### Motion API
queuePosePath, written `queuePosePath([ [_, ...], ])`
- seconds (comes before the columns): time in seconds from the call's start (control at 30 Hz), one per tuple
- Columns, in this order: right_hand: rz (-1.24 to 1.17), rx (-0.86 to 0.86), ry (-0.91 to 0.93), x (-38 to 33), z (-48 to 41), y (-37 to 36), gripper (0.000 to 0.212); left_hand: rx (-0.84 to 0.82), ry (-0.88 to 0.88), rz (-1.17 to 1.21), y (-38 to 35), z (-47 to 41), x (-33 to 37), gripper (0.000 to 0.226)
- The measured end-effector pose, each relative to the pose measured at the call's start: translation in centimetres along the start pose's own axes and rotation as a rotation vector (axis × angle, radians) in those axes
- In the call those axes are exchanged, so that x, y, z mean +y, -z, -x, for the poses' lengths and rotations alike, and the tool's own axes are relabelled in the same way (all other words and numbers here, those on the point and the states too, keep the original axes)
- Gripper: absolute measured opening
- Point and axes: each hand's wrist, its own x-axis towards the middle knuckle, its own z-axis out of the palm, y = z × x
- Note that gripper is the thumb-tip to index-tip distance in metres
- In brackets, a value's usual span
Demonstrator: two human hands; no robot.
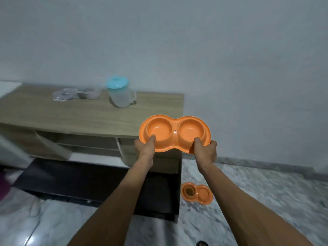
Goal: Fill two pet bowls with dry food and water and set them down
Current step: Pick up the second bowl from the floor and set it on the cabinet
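Both hands on empty orange double bowl [175,132], held in air by right end of wooden worktop [71,114]. Left hand [144,148] grips near rim at left well, thumb hooked over edge. Right hand [205,151] grips near rim at right well, thumb inside. Second double bowl [204,193] sits on marble floor [257,201] below: brown food in left well, right well unclear. On worktop: jug [120,96] with blue lid, small clear container [90,94], flat clear lid [63,95] beside it.
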Motion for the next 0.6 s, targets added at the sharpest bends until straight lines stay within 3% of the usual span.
queuePosePath([
  [0.4,0.021,-0.209,0.063,-4.8,9.3,-19.8,0.063,0.225,-0.006,0.029,17.5,-12.0,6.5,0.056],
  [0.6,0.024,-0.222,0.046,-7.2,10.2,-30.6,0.065,0.231,-0.02,-0.015,22.5,-20.9,10.2,0.055],
])
